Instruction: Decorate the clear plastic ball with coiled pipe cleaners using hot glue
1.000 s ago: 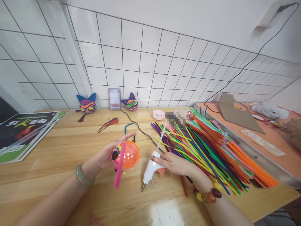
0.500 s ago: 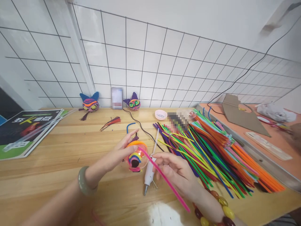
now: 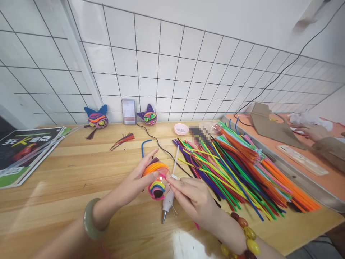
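My left hand (image 3: pixel 138 180) is wrapped round a clear ball (image 3: pixel 154 166) above the table. Orange pipe cleaner covers its top, and coloured arcs surround a black round spot on its front. Against the ball's right side, the fingertips of my right hand (image 3: pixel 192 198) pinch a pink pipe cleaner (image 3: pixel 197 225). Most of that strip is hidden by the hand; its tail shows below. A white glue gun (image 3: pixel 167 205) lies just behind and under the ball, nozzle toward me, partly covered by my right fingers.
Many coloured pipe cleaners (image 3: pixel 229 169) spread across the right. Two finished cat-like balls, one blue-eared (image 3: pixel 97 119), stand by the tiled wall near a blurred screen (image 3: pixel 128 111). A pink bowl (image 3: pixel 181 129), a magazine (image 3: pixel 27 151) and cardboard (image 3: pixel 275 126) lie around. Another person's hand (image 3: pixel 312 132) is far right.
My right hand has moved left, bringing its fingertips onto the ball. The pink strip now lies mostly behind that hand. Another person's hand has come further into view at right.
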Demonstrator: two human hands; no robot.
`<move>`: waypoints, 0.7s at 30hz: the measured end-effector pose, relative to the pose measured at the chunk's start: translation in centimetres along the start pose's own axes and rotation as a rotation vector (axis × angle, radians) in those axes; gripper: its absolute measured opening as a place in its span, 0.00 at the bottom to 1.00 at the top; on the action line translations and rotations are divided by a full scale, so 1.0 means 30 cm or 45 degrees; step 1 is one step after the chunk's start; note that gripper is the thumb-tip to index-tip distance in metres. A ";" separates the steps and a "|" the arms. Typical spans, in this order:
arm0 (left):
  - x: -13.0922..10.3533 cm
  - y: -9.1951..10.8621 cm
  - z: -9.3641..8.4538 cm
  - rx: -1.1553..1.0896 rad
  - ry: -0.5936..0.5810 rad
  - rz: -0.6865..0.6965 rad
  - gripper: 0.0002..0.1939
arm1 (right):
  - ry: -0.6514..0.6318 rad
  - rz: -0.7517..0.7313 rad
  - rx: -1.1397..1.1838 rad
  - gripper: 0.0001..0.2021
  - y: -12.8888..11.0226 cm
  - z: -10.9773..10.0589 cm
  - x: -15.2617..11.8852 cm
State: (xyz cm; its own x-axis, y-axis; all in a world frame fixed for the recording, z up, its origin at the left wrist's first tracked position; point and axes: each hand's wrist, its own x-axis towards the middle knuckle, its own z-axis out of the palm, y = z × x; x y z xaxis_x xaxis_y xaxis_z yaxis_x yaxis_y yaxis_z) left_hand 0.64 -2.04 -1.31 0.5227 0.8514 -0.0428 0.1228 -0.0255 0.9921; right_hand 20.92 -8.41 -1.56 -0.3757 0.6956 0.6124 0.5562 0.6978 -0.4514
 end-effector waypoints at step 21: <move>0.009 -0.015 0.014 -0.004 -0.097 -0.024 0.60 | -0.053 -0.154 -0.420 0.15 0.025 -0.001 -0.016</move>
State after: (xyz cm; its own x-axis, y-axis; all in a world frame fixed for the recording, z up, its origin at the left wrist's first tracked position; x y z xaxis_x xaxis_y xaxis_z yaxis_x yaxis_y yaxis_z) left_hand 1.08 -2.03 -1.81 0.5829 0.8095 -0.0701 0.1308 -0.0083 0.9914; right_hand 21.55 -8.22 -2.18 -0.4794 0.6225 0.6186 0.7128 0.6874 -0.1393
